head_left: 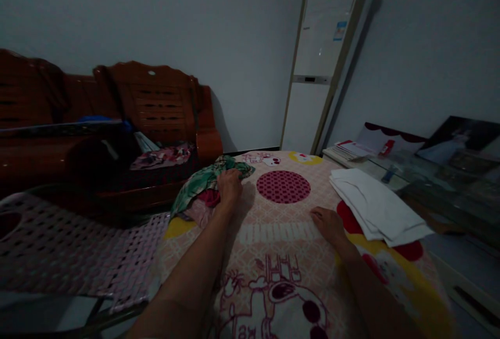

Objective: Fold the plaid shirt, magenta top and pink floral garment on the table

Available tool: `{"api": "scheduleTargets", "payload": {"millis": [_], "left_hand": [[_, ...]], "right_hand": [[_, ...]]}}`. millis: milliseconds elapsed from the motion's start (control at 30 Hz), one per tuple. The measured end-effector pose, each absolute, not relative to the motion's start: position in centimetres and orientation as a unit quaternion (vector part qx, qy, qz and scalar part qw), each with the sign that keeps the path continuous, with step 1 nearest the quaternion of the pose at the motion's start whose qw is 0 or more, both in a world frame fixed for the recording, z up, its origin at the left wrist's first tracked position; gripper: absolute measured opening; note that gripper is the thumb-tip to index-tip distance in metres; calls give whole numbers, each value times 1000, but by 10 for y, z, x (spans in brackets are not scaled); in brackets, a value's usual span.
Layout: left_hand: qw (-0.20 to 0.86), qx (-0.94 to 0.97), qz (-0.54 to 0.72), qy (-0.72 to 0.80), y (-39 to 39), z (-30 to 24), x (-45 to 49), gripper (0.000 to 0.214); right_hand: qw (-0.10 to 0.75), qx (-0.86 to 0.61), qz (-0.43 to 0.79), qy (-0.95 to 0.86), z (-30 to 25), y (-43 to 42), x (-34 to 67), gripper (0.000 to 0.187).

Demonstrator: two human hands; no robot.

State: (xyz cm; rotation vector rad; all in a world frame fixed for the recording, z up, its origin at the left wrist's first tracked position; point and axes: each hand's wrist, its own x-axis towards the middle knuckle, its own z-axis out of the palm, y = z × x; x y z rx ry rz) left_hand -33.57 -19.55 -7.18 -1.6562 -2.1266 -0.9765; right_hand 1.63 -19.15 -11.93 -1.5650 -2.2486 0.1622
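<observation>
My left hand (229,186) is closed on a crumpled green patterned garment (203,180) lying at the far left edge of a pink and yellow cartoon-print cloth (281,255) that covers the surface before me. Under the garment shows some pink and red fabric. Flat on the cloth, fingers resting downward, lies my right hand (328,223), just left of a folded white garment (377,206). It holds nothing.
A dark wooden sofa (156,102) with clothes and bags on it stands at the left. A pink woven chair seat (70,245) is near left. A tall white air conditioner (324,58) stands in the corner. A glass-topped cabinet (437,177) with papers runs along the right.
</observation>
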Motion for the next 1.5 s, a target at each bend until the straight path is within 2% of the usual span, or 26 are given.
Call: {"api": "scheduleTargets", "payload": {"millis": [133, 300, 500, 600, 733, 900, 933, 1067, 1133, 1267, 1367, 1433, 1500], "left_hand": [[172, -499, -375, -762, -199, -66, -349, 31], [99, -448, -369, -808, -203, -68, -372, 18], [67, -467, -409, -781, -201, -60, -367, 17], [43, -498, -439, -747, -202, -50, -339, 13], [-24, -605, -463, -647, -209, -46, -277, 9], [-148, -703, -459, -523, -221, -63, -199, 7], [-165, -713, -457, -506, -223, -67, -189, 7], [-192, -738, -457, -458, -228, -74, -173, 8], [-198, -740, -459, -451, -227, -76, -176, 11], [-207, -761, -414, -454, -222, -80, -192, 28], [-200, -799, -348, -447, -218, -85, -205, 49], [-193, -833, -288, -431, -216, -90, -211, 67], [-187, -857, -236, -418, -214, -96, -215, 75]], "right_hand": [[214, -559, 71, -798, -118, -191, 21, 26], [211, -559, 71, -798, -120, -191, 19, 26], [222, -554, 70, -800, -122, -190, 20, 27], [242, -554, 79, -793, -121, -192, 20, 27], [328, -531, 141, -769, -115, -197, 14, 29], [395, -456, 296, -741, -110, -206, -4, 52], [399, -436, 319, -741, -110, -207, -7, 50], [400, -414, 366, -731, -112, -208, -9, 14], [428, -444, 388, -685, -111, -206, -7, 13], [554, -507, 411, -517, -107, -198, 5, 17], [633, -522, 400, -409, -106, -190, 18, 15], [660, -529, 393, -361, -106, -187, 26, 16], [673, -532, 392, -331, -105, -185, 33, 17]]}}
